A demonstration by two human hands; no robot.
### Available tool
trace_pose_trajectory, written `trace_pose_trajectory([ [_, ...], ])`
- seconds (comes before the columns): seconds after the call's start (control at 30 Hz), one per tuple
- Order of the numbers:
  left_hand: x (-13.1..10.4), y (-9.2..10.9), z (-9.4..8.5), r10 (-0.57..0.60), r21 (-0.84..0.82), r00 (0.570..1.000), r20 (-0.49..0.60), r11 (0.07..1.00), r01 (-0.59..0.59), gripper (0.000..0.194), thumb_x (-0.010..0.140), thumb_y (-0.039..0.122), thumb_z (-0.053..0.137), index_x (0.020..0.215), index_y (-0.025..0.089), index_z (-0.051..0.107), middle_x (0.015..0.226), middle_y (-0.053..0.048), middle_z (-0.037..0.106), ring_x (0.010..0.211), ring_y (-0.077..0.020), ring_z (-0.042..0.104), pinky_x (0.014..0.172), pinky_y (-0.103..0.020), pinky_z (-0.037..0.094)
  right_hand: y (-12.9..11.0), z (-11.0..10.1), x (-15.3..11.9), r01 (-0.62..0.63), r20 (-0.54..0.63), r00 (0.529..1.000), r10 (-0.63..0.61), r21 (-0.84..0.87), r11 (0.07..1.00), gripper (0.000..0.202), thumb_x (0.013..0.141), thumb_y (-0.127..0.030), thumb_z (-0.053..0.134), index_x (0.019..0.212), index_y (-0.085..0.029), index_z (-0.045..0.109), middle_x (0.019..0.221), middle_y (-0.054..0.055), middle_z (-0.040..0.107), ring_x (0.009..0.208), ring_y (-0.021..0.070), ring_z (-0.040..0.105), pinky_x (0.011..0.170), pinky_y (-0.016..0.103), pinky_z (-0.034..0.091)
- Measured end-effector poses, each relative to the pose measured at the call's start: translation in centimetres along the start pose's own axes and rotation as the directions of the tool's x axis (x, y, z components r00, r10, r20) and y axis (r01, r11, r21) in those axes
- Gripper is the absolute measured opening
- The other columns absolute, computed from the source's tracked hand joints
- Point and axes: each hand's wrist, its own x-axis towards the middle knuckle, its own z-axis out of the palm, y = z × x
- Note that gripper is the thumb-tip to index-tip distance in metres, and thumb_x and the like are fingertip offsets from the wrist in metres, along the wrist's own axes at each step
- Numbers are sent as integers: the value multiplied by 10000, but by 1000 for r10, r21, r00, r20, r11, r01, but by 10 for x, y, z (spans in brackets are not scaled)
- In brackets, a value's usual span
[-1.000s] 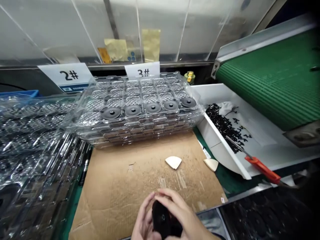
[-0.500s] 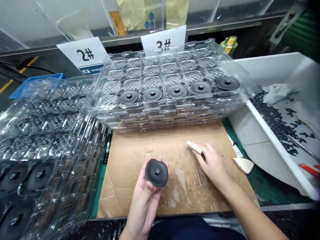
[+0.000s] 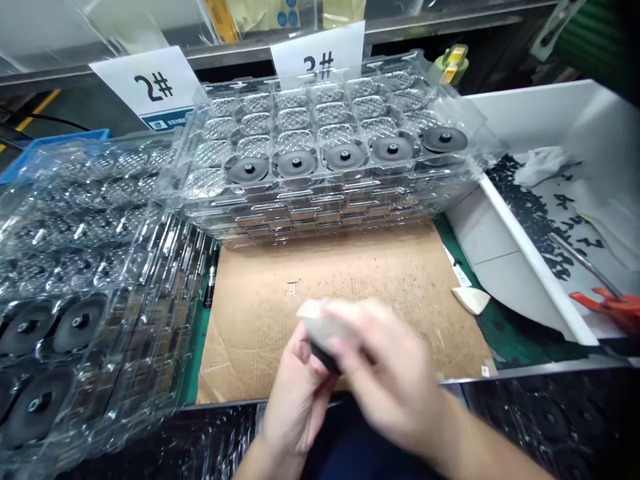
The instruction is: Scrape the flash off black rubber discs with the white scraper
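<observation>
Clear trays [image 3: 150,313] fill the left of the frame; another stack [image 3: 280,217] spans upper centre, its near row of black discs within easy reach. Cardboard [image 3: 260,267] lies mid-frame, probably shielding the desk [image 3: 493,333]. Lower centre, the blurred right hand [image 3: 400,373] has its grip closed on a white wedge [image 3: 327,328], over or against a mostly hidden black part [image 3: 324,357]. The left hand's [image 3: 297,387] grip curls snugly round that part from below, seemingly to steady it.
</observation>
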Motion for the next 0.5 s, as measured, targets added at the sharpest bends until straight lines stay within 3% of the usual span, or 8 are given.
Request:
trace_pose_trajectory([
  [0.07,-4,0,2,-34,9,999,-14,999,34,434,720,282,656,1141,247,556,1132,-58,599,1046,-215,557,830,-242,484,-16,2,4,45,160,986,-51,43,998,344,849,-115,419,1181,-157,496,975,53,588,855,125,541,790,252,456],
  [0.13,-8,-1,1,-1,24,998,-62,1000,2,419,708,253,672,1114,256,571,1120,-42,605,1026,-198,569,828,-228,485,-22,5,7,-15,307,952,3,37,999,280,859,-128,407,1099,-172,546,902,34,588,787,116,542,730,237,463],
  [0.17,-10,-1,1,22,37,997,-73,999,-19,430,683,245,695,1098,249,582,1078,-38,624,995,-186,583,820,-217,487,-23,7,9,-28,316,948,24,9,1000,265,866,-144,404,1082,-181,554,904,30,585,785,118,543,724,240,463],
  [0.3,-16,0,-3,0,54,1000,-13,999,0,428,623,299,736,1029,221,625,912,-26,666,915,-179,612,848,-245,483,-21,13,8,84,84,993,-79,-56,995,345,871,-152,395,1202,-122,486,978,73,580,851,148,536,789,287,452],
  [0.37,-18,3,-4,1,46,1000,-11,999,-1,486,596,312,749,1058,247,612,1023,-29,648,972,-202,595,875,-272,474,-23,13,2,121,126,984,-124,36,992,340,852,-115,408,1179,-103,499,952,71,591,836,136,537,789,265,455],
  [0.43,-20,5,-4,15,50,999,-44,999,-13,506,601,263,753,1082,282,595,1112,-18,618,1004,-199,582,863,-257,479,-24,11,-3,75,224,970,-97,105,992,291,837,-99,424,1101,-119,545,915,50,596,799,111,542,762,223,460],
  [0.5,-20,4,-2,24,49,998,-53,999,-22,466,617,228,745,1060,284,608,1041,0,648,934,-152,609,803,-195,492,-25,10,-1,25,212,976,-40,69,997,274,846,-114,423,1086,-133,554,933,46,587,801,104,544,751,214,460],
])
